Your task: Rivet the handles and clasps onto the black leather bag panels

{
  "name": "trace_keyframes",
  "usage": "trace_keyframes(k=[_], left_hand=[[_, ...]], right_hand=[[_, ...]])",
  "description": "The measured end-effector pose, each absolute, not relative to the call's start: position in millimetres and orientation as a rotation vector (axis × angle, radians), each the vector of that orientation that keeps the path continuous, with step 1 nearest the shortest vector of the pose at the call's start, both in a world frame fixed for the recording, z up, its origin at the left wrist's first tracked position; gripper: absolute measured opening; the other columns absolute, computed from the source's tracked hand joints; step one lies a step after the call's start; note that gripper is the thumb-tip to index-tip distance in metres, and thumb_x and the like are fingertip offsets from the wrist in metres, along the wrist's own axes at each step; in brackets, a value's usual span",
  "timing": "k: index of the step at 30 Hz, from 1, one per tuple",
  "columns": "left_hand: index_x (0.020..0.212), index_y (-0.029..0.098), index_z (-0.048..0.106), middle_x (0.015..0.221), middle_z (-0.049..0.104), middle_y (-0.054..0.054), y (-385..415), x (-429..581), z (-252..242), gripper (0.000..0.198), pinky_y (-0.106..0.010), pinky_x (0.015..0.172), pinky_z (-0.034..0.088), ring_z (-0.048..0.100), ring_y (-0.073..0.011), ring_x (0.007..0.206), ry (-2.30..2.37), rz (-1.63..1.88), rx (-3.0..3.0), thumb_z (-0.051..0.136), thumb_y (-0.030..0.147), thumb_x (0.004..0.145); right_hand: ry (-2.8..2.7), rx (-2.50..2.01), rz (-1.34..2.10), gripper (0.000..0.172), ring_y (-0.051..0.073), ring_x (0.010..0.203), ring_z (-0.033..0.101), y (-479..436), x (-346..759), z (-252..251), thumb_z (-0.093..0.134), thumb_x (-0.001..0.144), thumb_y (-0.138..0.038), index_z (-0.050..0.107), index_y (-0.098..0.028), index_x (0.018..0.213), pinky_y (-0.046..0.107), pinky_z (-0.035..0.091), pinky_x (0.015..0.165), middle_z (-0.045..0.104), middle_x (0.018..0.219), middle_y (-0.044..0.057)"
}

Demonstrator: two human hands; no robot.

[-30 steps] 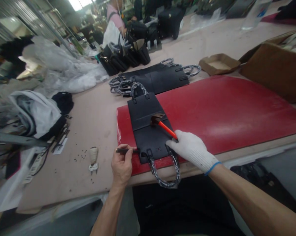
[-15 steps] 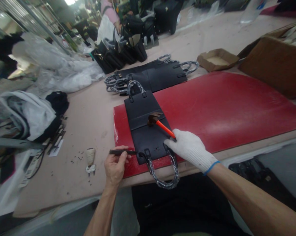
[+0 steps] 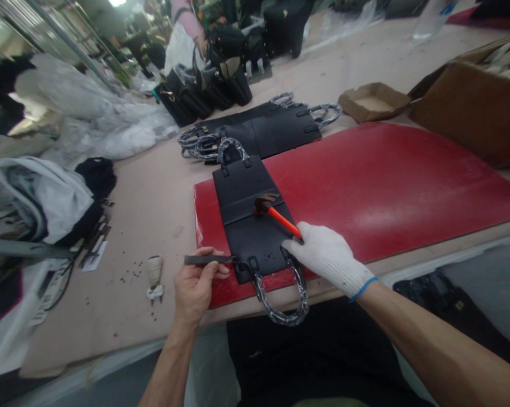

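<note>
My bare left hand (image 3: 195, 285) grips a dark metal punch (image 3: 201, 260), held nearly level, its tip at the left edge of a black leather bag panel (image 3: 250, 215). In my right hand (image 3: 326, 254), which wears a white knit glove, is a claw hammer (image 3: 282, 219) with an orange handle. The hammer's head hovers over or rests on the panel; I cannot tell which. Small holes show near the panel's lower end. A plastic-wrapped handle (image 3: 286, 316) loops past the near edge of the red board (image 3: 390, 192) under the panel.
Other black panels (image 3: 275, 130) with wrapped handles lie behind. A cardboard tray (image 3: 373, 102) and a brown box (image 3: 470, 107) stand at the right. A two-pronged tool (image 3: 155, 277) lies left among small dark bits. Finished black bags (image 3: 208, 87) and a person (image 3: 189, 28) are farther back.
My left hand has shifted slightly left and the punch has turned a little in its fingers. The gloved hand and hammer stay nearly where they were.
</note>
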State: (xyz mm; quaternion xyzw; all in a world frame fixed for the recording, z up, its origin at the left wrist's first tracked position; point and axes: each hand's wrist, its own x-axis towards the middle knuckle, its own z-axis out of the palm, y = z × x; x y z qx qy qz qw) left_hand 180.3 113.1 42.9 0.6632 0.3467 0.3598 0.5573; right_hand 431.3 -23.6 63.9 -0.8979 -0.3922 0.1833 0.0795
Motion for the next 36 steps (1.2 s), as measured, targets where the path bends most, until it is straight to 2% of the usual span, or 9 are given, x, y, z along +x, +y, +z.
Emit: trace_keyframes(k=[5, 7, 14, 24, 36], left_hand=[[0.111, 0.018, 0.07, 0.105, 0.08, -0.007, 94.9, 208.0, 42.6, 0.024, -0.03, 0.09, 0.065, 0.077, -0.0193, 0.096, 0.746, 0.79, 1.739, 0.075, 0.03, 0.091], [0.112, 0.018, 0.07, 0.107, 0.08, -0.007, 89.6, 218.8, 36.3, 0.023, -0.032, 0.094, 0.063, 0.076, -0.0201, 0.102, 0.729, 0.781, 1.765, 0.073, 0.029, 0.092], [0.12, 0.019, 0.064, 0.11, 0.078, -0.007, 88.1, 219.7, 8.0, 0.023, -0.037, 0.1, 0.06, 0.074, -0.0204, 0.104, 0.755, 0.745, 1.754, 0.065, 0.03, 0.099], [0.122, 0.021, 0.061, 0.11, 0.077, -0.007, 86.4, 217.0, -3.5, 0.024, -0.041, 0.102, 0.059, 0.075, -0.0228, 0.107, 0.726, 0.782, 1.813, 0.063, 0.033, 0.101], [0.111, 0.022, 0.062, 0.105, 0.075, -0.004, 80.4, 231.4, 10.0, 0.011, -0.036, 0.095, 0.056, 0.072, -0.0195, 0.101, 0.661, 0.836, 2.125, 0.054, 0.024, 0.102]], right_hand=[[-1.163, -2.699, 0.556, 0.034, 0.031, 0.076, 0.069, -22.6, 430.9, 64.7, 0.057, 0.092, -0.057, 0.06, -0.024, 0.089, 0.033, 0.036, 0.058, 0.068, 0.078, 0.008], [-1.153, -2.705, 0.555, 0.034, 0.032, 0.076, 0.069, -22.5, 430.6, 64.5, 0.058, 0.092, -0.058, 0.06, -0.024, 0.09, 0.033, 0.037, 0.059, 0.068, 0.079, 0.008], [-1.168, -2.674, 0.529, 0.032, 0.031, 0.073, 0.069, -24.3, 431.1, 61.0, 0.058, 0.092, -0.056, 0.059, -0.024, 0.088, 0.033, 0.035, 0.057, 0.068, 0.077, 0.007], [-1.189, -2.667, 0.536, 0.032, 0.031, 0.074, 0.069, -24.3, 432.3, 60.8, 0.057, 0.092, -0.055, 0.061, -0.023, 0.091, 0.034, 0.037, 0.058, 0.068, 0.077, 0.008], [-1.191, -2.668, 0.543, 0.032, 0.032, 0.076, 0.071, -26.3, 432.3, 61.0, 0.057, 0.093, -0.055, 0.061, -0.023, 0.091, 0.034, 0.04, 0.059, 0.07, 0.08, 0.008]])
